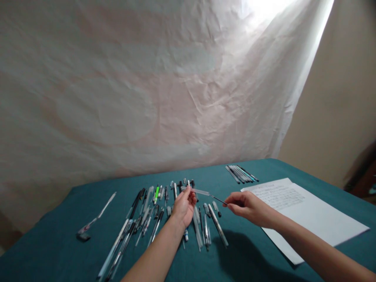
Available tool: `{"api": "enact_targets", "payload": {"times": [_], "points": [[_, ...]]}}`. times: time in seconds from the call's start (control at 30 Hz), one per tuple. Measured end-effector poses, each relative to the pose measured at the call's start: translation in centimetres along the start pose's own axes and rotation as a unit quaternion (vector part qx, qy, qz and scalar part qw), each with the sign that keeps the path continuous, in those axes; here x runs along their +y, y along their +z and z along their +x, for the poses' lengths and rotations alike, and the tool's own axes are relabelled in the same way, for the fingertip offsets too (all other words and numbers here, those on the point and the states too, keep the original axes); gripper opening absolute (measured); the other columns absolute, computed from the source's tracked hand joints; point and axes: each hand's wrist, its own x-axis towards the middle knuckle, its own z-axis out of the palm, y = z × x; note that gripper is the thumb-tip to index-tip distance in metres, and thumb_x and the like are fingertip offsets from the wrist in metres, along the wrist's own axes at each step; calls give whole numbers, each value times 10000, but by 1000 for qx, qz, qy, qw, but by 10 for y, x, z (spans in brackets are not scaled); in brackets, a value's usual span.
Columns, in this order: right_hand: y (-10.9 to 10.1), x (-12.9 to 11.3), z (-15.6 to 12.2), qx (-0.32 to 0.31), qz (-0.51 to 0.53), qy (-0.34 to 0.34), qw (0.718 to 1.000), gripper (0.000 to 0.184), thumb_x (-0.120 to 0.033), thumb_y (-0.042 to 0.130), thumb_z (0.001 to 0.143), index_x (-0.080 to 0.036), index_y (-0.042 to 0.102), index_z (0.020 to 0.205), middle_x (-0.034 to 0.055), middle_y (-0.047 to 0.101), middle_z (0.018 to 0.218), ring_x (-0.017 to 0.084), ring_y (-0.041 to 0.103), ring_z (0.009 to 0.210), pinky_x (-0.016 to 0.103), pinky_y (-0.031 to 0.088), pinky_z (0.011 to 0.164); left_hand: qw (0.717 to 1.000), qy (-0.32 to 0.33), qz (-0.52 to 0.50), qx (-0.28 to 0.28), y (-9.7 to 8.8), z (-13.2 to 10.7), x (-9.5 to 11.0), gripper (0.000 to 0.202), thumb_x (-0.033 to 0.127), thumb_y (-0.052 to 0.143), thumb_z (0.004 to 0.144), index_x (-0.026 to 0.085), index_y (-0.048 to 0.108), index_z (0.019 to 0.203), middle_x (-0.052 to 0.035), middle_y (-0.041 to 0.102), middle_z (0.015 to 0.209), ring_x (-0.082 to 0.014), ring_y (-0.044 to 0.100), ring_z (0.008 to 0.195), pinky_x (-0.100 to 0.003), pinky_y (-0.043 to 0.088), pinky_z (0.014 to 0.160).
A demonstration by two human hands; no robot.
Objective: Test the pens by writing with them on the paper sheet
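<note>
My left hand (184, 205) is closed on a clear pen barrel (199, 191), held level above the table. My right hand (245, 205) pinches the thin dark refill (217, 199) that sticks out of the barrel's right end. Both hands hover over a spread of several pens (152, 213) lying on the teal tablecloth (88, 254).
White sheets of paper (308, 213) with writing lie at the right. A small bundle of pens (241, 173) sits at the far edge. One lone pen (96, 217) and a small dark cap (84, 236) lie at the left. A crumpled white sheet (147, 86) hangs behind.
</note>
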Motion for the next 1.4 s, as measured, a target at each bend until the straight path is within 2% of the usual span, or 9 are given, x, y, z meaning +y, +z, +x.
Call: {"api": "enact_targets", "payload": {"times": [0.23, 0.5, 0.67, 0.8, 0.9, 1.03, 1.17, 1.27, 1.4], "points": [[0, 1, 0, -11, -8, 7, 1000, 243, -267, 473, 742, -128, 659, 811, -27, 456, 534, 78, 341, 487, 189, 252, 436, 1000, 7, 23, -20, 0, -2, -4, 76, 163, 587, 747, 122, 533, 712, 5, 554, 605, -38, 522, 478, -119, 438, 439], [-6, 8, 2, 24, -69, -20, 997, 249, -331, 506, 746, -145, 661, 806, -1, 535, 590, 94, 422, 516, 198, 301, 460, 997, -6, 46, -58, 5, -14, -11, 85, 177, 610, 728, 127, 541, 737, -10, 591, 673, -51, 555, 545, -128, 458, 493], [1, 8, 4, 106, -38, -33, 993, 305, -412, 517, 746, -152, 614, 871, -7, 525, 594, 100, 448, 524, 201, 330, 464, 992, -72, 43, -92, 14, -29, -22, 78, 173, 582, 749, 102, 552, 761, -68, 622, 704, -108, 604, 615, -201, 506, 575], [-2, 4, 4, 183, 67, -38, 980, 419, -485, 367, 817, -132, 585, 880, 24, 536, 656, 108, 488, 540, 205, 370, 452, 988, -133, -20, -77, 16, -30, -25, 74, 167, 540, 779, 94, 551, 786, -87, 639, 728, -128, 628, 660, -218, 519, 612], [-6, 8, 6, 219, 96, -34, 970, 457, -482, 303, 842, -116, 571, 893, 29, 523, 646, 111, 488, 522, 209, 376, 435, 988, -129, -46, -66, 14, -24, -22, 86, 173, 506, 802, 99, 546, 784, -85, 648, 759, -114, 631, 677, -202, 519, 624], [5, 28, 12, 155, -48, -55, 985, 293, -383, 421, 821, -151, 599, 830, 20, 547, 658, 121, 505, 575, 220, 395, 519, 989, -115, -63, -63, 11, -21, -22, 97, 174, 494, 809, 100, 548, 777, -86, 652, 773, -109, 633, 695, -194, 518, 652], [29, 44, 13, 71, -182, -96, 976, 200, -257, 442, 813, -191, 630, 822, 31, 564, 782, 131, 537, 698, 230, 401, 649, 990, -106, -65, -69, 10, -22, -28, 80, 169, 508, 800, 103, 549, 778, -92, 656, 770, -125, 636, 715, -208, 521, 657], [40, 48, 11, 41, -228, -96, 968, 188, -227, 452, 804, -209, 621, 885, 36, 552, 840, 139, 545, 757, 231, 401, 692, 990, -102, -63, -76, 9, -24, -32, 62, 159, 515, 795, 102, 541, 795, -101, 658, 775, -132, 636, 741, -221, 518, 686], [44, 51, 10, 41, -253, -94, 962, 166, -228, 469, 791, -204, 602, 887, 39, 542, 848, 155, 533, 800, 240, 400, 715, 990, -89, -53, -99, 6, -24, -37, 70, 164, 509, 800, 103, 530, 828, -121, 654, 826, -154, 631, 798, -253, 510, 736]]}}
